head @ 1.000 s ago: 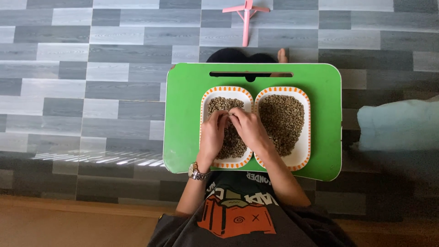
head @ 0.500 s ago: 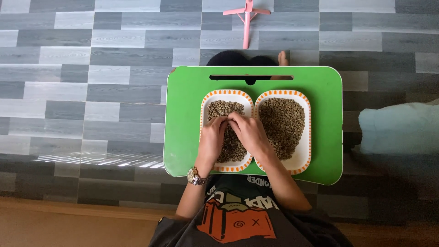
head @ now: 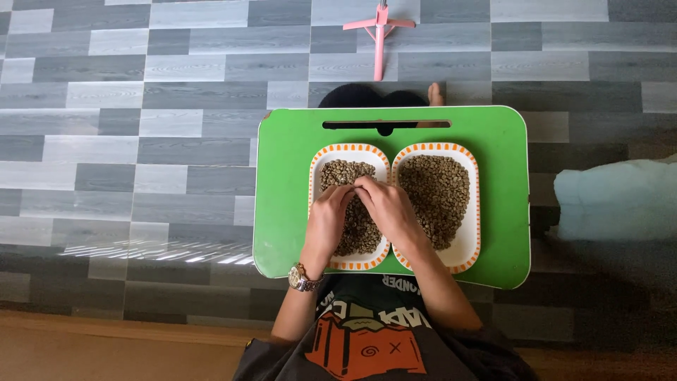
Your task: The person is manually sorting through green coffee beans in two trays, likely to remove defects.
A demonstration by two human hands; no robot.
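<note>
Nearest the viewer, a dark shirt with an orange print (head: 367, 346) covers the seated person's torso, and a metal wristwatch (head: 302, 278) sits on the left wrist. Both forearms reach forward over the near edge of the green bench (head: 282, 183), a small lap table with rounded corners. The left hand (head: 328, 219) and right hand (head: 384, 207) lie close together, fingertips meeting, over the left tray (head: 315, 162), a white oblong dish with an orange dashed rim filled with small greenish-brown beans (head: 342, 171). Whether the fingers pinch any bean cannot be told. Just beside it, the right tray (head: 471, 247) of the same kind holds a fuller heap of beans, untouched. A dark slot (head: 384, 125) runs along the bench's far side. Beyond lies grey plank flooring (head: 141, 106), a pale blue cushion (head: 620, 201) at right, and a pink stand (head: 379, 35) farthest off.
</note>
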